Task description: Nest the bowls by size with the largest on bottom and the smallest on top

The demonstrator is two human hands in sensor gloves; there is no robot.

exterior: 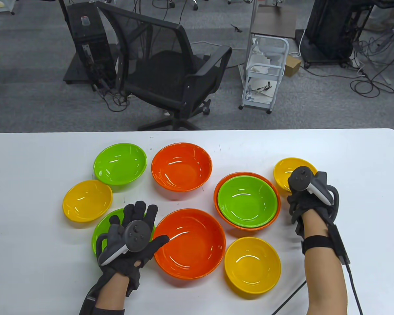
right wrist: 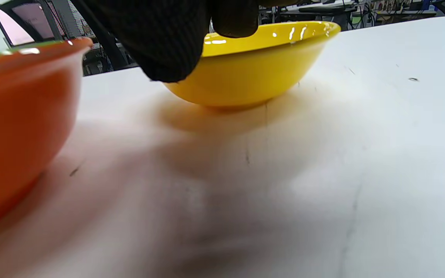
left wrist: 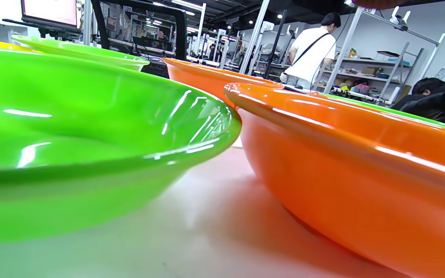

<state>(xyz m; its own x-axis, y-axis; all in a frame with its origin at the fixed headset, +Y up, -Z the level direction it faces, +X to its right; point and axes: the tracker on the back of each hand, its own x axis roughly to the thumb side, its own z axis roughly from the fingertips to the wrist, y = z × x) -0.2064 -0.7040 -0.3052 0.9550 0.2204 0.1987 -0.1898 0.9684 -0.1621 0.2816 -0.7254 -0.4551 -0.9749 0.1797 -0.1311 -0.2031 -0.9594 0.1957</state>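
left hand (exterior: 131,234) spread over green bowl (exterior: 100,229) | right hand (exterior: 307,192) grips yellow bowl (right wrist: 253,65) (rim)

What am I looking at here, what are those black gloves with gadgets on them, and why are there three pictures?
These are a person's two hands in black sensor gloves, each with a tracker strapped to its back; the fingers are free. One picture looks down at the white table; the other two come from cameras on each wrist, low beside the bowls.

On the table lie nine plastic bowls: orange, green and yellow. One green bowl already sits nested inside an orange bowl.

The left hand is spread open over a green bowl, next to the big orange bowl; no grip shows there. The right hand is at the near edge of a small yellow bowl; the right wrist view shows gloved fingers against its rim, but a firm grip cannot be confirmed.
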